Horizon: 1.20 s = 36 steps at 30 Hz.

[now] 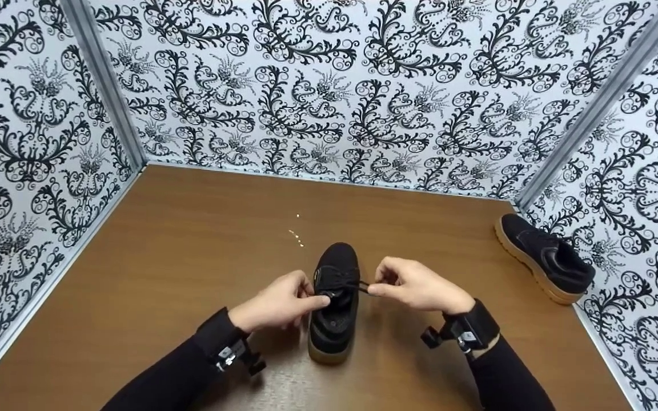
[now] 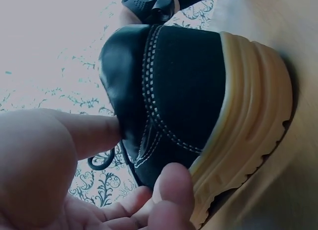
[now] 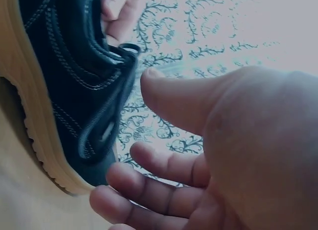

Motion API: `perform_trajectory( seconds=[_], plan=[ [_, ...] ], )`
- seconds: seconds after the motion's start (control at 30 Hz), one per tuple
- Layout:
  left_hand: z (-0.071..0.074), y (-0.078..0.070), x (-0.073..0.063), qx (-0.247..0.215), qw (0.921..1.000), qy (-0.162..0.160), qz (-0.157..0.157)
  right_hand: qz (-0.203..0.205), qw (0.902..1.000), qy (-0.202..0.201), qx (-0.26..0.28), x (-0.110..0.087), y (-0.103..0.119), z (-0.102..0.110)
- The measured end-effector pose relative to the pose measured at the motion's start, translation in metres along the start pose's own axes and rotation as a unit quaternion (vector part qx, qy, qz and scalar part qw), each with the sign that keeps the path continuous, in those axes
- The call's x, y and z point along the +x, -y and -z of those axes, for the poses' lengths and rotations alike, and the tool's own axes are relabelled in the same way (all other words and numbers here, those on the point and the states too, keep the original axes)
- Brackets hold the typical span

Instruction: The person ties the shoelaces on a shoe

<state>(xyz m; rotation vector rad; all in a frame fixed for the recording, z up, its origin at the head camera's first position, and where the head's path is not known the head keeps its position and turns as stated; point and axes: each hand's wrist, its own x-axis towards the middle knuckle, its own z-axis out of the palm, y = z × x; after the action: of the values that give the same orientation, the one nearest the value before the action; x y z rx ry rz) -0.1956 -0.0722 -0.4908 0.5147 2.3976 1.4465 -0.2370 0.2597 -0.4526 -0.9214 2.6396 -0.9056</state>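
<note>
A black lace-up shoe (image 1: 334,337) with a tan sole stands on the table, toe pointing away. My left hand (image 1: 283,299) holds its left side, the thumb over the collar near the laces and the fingers curled low along the side. In the left wrist view the shoe's stitched heel (image 2: 189,81) and a small lace loop (image 2: 102,163) show. My right hand (image 1: 417,285) is just right of the shoe, beside a lace loop (image 3: 107,115) that hangs over the side. Its thumb and fingers are apart in the right wrist view, with the loop outside them.
The matching black shoe (image 1: 546,260) lies at the far right, against the patterned side wall. Small bright specks (image 1: 297,238) show on the wooden table (image 1: 203,228) beyond the toe. Patterned panels (image 1: 329,97) close off the back and both sides.
</note>
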Motion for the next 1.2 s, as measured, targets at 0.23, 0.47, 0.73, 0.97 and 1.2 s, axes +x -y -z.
perform_trajectory(
  seconds=[0.23,0.47,0.73,0.97,1.2],
  plan=[
    [-0.003,-0.002,-0.001,0.004,1.0000,-0.002,0.002,0.010,0.9990,0.044,0.004,0.004,0.000,-0.007],
    [-0.001,-0.005,-0.002,0.007,0.9991,0.025,0.032,-0.018,0.9929,0.116,0.014,0.005,0.005,-0.016],
    [-0.006,-0.005,-0.004,-0.013,0.9987,0.012,0.047,-0.047,0.9819,0.154,0.099,0.011,0.007,-0.030],
    [-0.011,-0.002,-0.007,-0.024,0.9983,-0.010,0.052,-0.055,0.9779,0.145,0.140,0.013,0.012,-0.039],
    [-0.013,-0.003,-0.005,-0.061,0.9969,-0.011,0.049,-0.086,0.9739,0.131,0.164,0.013,0.016,-0.042]
  ],
)
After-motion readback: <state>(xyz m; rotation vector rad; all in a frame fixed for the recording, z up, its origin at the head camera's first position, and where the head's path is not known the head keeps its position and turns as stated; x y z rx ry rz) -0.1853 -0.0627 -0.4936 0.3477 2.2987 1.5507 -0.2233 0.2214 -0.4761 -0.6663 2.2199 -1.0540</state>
